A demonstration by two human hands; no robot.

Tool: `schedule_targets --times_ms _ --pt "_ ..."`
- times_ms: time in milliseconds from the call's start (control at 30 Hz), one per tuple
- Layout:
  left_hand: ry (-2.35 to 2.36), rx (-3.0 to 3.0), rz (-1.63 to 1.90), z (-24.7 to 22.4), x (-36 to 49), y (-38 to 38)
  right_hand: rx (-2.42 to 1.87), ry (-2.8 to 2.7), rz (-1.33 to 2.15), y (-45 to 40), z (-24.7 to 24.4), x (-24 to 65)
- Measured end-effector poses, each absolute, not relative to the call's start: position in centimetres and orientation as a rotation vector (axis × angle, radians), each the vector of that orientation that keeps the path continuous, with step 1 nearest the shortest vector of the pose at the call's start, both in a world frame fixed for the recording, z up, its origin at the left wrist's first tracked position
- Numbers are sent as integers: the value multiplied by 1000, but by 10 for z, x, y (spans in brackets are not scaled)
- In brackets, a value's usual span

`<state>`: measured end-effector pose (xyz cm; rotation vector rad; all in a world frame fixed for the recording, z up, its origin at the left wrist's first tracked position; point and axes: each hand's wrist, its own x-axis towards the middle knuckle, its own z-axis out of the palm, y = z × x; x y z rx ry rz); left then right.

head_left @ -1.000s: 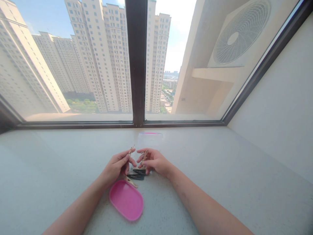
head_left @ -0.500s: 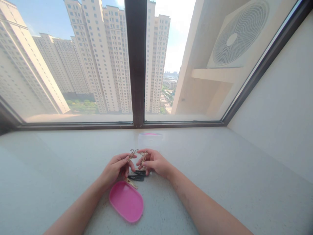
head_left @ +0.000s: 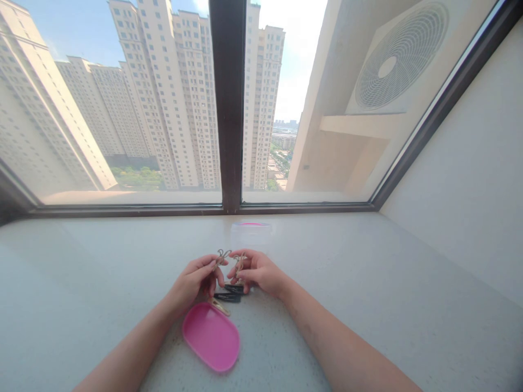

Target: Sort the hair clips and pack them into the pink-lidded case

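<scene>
Between thumb and fingers, my left hand (head_left: pixel 199 279) pinches a thin gold, bow-like clip (head_left: pixel 223 256). My right hand (head_left: pixel 257 270) grips a similar gold clip (head_left: pixel 239 263) just to its right, the fingertips of both hands close together. Below the hands lie black hair clips (head_left: pixel 227 298), partly overlapping. A gold hair clip (head_left: pixel 221 307) rests beside them, at the upper edge of a pink oval tray (head_left: pixel 212 338). The tray holds nothing visible.
A clear, faint container with a pink strip (head_left: pixel 251 227) stands behind the hands near the window frame (head_left: pixel 231 210). The pale speckled sill (head_left: pixel 368 305) spreads to both sides, with a white wall (head_left: pixel 469 179) at the right.
</scene>
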<state>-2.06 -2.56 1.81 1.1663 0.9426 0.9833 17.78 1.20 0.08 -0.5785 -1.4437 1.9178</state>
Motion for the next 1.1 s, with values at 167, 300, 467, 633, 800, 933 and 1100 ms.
schedule_targets --times_ms 167,300,467,633,800,933,1100 --pt "931 1174 993 16 -21 -25 -582 -1459 1912 12 0 178" --pt "926 1183 989 13 -21 -24 -584 -1459 1900 11 1 178" --pt "939 1190 954 12 -20 -24 -581 -1469 1877 10 3 178" --pt "930 1217 930 12 -20 -24 -576 -1447 1864 11 0 177" --pt "915 1268 911 7 -20 -23 -576 -1461 1852 13 -3 177" --pt "889 1313 930 4 -19 -22 -572 -1461 1855 13 -3 177" --pt "900 1324 962 4 -16 -22 -611 -1447 1822 14 -4 178"
